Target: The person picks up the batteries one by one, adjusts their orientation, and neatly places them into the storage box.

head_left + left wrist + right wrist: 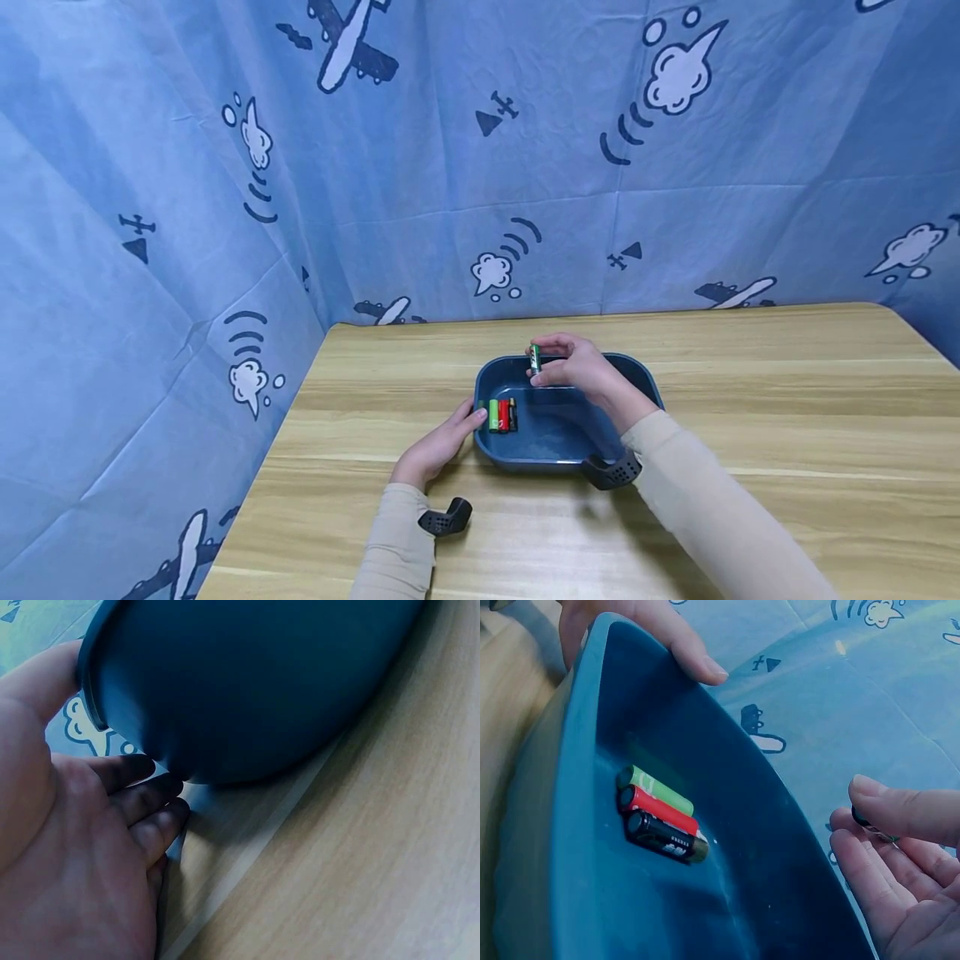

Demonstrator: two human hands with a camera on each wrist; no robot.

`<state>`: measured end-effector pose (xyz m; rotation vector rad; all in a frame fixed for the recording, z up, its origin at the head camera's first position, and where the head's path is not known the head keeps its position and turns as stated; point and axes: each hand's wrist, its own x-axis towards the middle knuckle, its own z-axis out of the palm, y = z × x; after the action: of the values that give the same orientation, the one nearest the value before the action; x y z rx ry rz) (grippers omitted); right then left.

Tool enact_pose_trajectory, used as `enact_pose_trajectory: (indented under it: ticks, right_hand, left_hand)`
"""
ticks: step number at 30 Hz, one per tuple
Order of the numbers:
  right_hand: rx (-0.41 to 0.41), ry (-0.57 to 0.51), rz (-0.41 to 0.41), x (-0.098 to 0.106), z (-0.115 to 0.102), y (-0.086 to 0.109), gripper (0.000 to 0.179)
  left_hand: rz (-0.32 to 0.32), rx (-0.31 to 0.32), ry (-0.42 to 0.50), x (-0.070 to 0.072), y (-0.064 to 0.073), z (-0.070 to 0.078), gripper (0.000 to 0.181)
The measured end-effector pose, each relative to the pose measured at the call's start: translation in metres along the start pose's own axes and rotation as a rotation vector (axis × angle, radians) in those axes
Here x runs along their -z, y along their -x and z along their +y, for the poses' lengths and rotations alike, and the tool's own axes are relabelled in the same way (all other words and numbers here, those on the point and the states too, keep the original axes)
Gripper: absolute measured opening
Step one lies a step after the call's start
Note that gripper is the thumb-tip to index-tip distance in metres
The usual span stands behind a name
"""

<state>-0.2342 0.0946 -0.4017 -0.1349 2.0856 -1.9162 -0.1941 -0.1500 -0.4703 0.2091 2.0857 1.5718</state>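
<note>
A dark blue plastic bin [551,446] stands on the table. My left hand [442,442] holds its left end, thumb over the rim and fingertips against the outer wall in the left wrist view. Inside, near that end, a light green battery [493,415], a red battery [503,415] and a black battery with a copper-coloured end [667,837] lie side by side. Above the far rim, my right hand [581,367] pinches a green battery [535,358] between thumb and fingers, upright in the head view. The fingers hide most of it in the right wrist view.
The wood-grain table [787,433] extends around the bin on all sides. A blue curtain [450,167] printed with planes and clouds hangs behind the table and along its left. Black wrist straps [446,518] sit over both sleeves.
</note>
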Motion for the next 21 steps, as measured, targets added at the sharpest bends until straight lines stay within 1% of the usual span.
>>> enact_pose_trajectory:
  ticks: [7, 13, 16, 21]
  right_hand:
    - [-0.009, 0.005, 0.015, -0.009, 0.002, -0.005, 0.059]
    - [-0.033, 0.050, 0.030, -0.014, 0.004, -0.011, 0.057]
    - [-0.068, 0.070, 0.023, -0.015, 0.004, -0.013, 0.055]
    - [-0.145, 0.118, -0.021, -0.014, 0.006, -0.015, 0.053]
  left_hand:
    - [-0.006, -0.012, 0.001, 0.000, -0.001, 0.000, 0.063]
    - [0.003, -0.002, 0.007, -0.001, 0.000, 0.000, 0.064]
    - [0.008, 0.006, 0.006, -0.001, 0.000, 0.001, 0.064]
    - [0.004, 0.003, 0.003, 0.000, 0.000, 0.001, 0.064]
